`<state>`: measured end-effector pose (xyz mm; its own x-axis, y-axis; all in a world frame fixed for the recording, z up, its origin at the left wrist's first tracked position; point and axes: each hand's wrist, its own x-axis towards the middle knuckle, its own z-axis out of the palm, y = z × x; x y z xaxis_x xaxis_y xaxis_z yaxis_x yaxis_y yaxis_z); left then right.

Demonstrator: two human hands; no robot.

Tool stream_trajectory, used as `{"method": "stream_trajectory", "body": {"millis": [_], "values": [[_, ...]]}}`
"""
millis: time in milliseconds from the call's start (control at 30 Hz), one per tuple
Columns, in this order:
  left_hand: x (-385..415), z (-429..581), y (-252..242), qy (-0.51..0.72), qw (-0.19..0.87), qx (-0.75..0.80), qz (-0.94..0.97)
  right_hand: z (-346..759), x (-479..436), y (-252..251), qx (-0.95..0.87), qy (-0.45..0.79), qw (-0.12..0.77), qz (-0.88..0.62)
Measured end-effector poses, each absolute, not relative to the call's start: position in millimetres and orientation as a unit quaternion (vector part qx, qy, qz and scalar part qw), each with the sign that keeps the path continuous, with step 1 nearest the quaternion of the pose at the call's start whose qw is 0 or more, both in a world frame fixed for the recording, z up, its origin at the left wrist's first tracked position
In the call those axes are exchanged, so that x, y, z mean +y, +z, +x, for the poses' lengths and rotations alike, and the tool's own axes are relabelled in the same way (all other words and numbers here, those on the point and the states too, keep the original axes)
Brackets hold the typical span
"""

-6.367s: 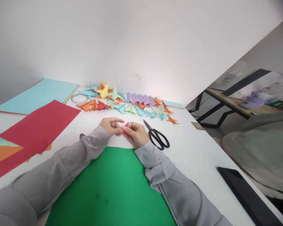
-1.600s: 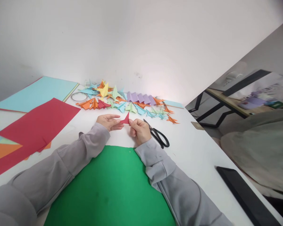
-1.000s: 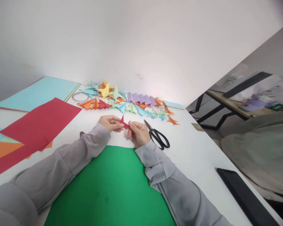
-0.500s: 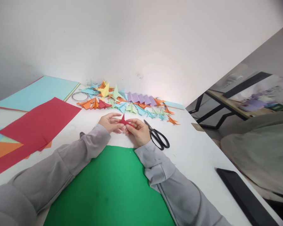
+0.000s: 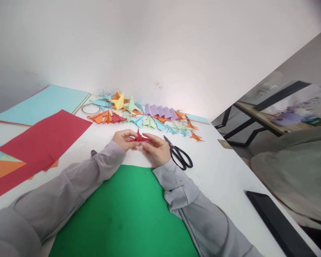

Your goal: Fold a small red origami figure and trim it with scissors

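Note:
A small folded red paper piece (image 5: pixel 139 137) with one upright point is pinched between my two hands, above the white table. My left hand (image 5: pixel 124 140) grips its left side between thumb and fingers. On the other side, my right hand (image 5: pixel 158 148) holds the piece with thumb and forefinger. Black-handled scissors (image 5: pixel 182 157) lie just right of my right hand, blades pointing away. A green sheet (image 5: pixel 123 210) spreads beneath my forearms. Along the wall sits a row of folded paper shapes, among them a yellow one (image 5: pixel 119 102) and a purple pleated strip (image 5: pixel 161 111).
Red paper (image 5: pixel 49 137) lies at the left over orange scraps (image 5: pixel 5 168). Behind it is a stack of sheets topped by light blue (image 5: pixel 45 103), beside a wire ring (image 5: pixel 91 108). A black flat device (image 5: pixel 275 221) rests near the right table edge; a person's sleeve (image 5: pixel 296 171) is beyond.
The red paper piece has turned and its side points now spread wider between my fingers. My left fingers have closed in on it. The rest stays in place.

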<state>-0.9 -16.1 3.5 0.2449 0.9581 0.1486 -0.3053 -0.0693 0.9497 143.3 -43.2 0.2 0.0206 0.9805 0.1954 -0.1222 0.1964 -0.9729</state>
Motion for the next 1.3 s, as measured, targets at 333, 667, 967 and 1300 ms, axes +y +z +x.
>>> {"method": "stream_trajectory", "body": {"millis": [333, 667, 967, 1300], "values": [[-14.9, -0.9, 2.3, 0.537, 0.571, 0.359, 0.506, 147.7, -40.4, -8.0, -0.569, 0.387, 0.602, -0.405], [-21.3, -1.1, 10.9, 0.505, 0.570, 0.381, 0.524, 142.7, -43.7, -0.8, -0.543, 0.409, 0.580, -0.448], [-16.3, 0.8, 12.3, 0.450, 0.624, 0.397, 0.501, 143.5, -43.9, 0.6, -0.494, 0.546, 0.546, -0.399], [-17.4, -0.9, 14.8, 0.425, 0.653, 0.390, 0.491, 144.7, -41.6, 2.2, -0.481, 0.581, 0.536, -0.379]]}}
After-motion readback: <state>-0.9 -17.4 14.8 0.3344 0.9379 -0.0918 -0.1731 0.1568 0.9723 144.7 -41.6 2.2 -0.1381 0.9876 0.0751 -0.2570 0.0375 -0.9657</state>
